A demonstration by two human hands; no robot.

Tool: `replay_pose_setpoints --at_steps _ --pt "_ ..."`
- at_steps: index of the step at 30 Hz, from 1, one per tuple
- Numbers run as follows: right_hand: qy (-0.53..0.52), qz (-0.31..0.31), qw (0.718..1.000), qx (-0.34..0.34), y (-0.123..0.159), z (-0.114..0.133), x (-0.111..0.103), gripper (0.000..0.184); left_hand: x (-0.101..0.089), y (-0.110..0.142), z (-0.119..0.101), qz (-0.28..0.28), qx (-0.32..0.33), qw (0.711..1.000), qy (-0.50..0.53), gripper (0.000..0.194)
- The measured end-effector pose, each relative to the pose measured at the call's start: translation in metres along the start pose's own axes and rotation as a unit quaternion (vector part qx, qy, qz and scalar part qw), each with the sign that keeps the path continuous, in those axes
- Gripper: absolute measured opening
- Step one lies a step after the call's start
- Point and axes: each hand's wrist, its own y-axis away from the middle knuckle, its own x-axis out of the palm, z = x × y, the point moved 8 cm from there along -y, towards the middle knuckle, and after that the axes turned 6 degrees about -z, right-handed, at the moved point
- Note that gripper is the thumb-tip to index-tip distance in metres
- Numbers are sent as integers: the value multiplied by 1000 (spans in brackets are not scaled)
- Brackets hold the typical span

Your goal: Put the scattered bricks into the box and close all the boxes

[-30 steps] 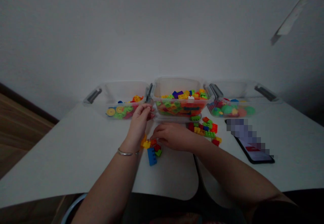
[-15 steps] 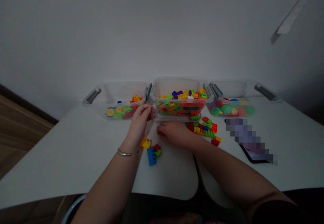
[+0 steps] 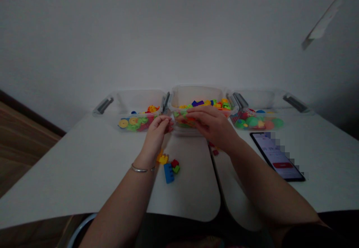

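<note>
My left hand hovers at the front left corner of the middle clear bin, fingertips pinched together; what they pinch is too small to make out. My right hand is raised in front of that bin of mixed coloured bricks, fingers curled and pointing left toward the left fingertips, something reddish possibly under them. A small cluster of blue, yellow, red and green bricks lies on the white table below my left wrist. My right wrist hides most of a second brick pile.
A left clear bin holds discs and gear-like pieces. A right clear bin holds round coloured pieces. A phone with a lit screen lies on the table at the right. A wall stands close behind the bins.
My right hand rose from the table near the small cluster and moved up and right, in front of the middle bin. An orange-red brick is gone from the cluster. My left hand stayed.
</note>
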Motion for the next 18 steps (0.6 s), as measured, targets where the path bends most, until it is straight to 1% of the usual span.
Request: replay_pose_setpoints --at_steps 3,5,7,11,14,18 --pt "60 -83 995 -3 1 -13 -22 27 -1 -1 1 -4 1 1000 1 23" --pt "95 -107 990 7 3 -24 -27 27 -2 -2 2 -5 1 1000 2 22" --pt "115 -100 988 16 4 -33 -24 29 -1 -2 3 -2 3 1000 1 21" --pt "131 -50 989 37 4 -41 -10 31 -1 -2 4 2 4 1000 0 22" --pt "154 -32 986 62 5 -42 -3 30 0 -2 4 2 0 1000 -2 25" --pt "166 -21 984 67 5 -40 0 32 2 -1 4 7 -5 1000 -1 26"
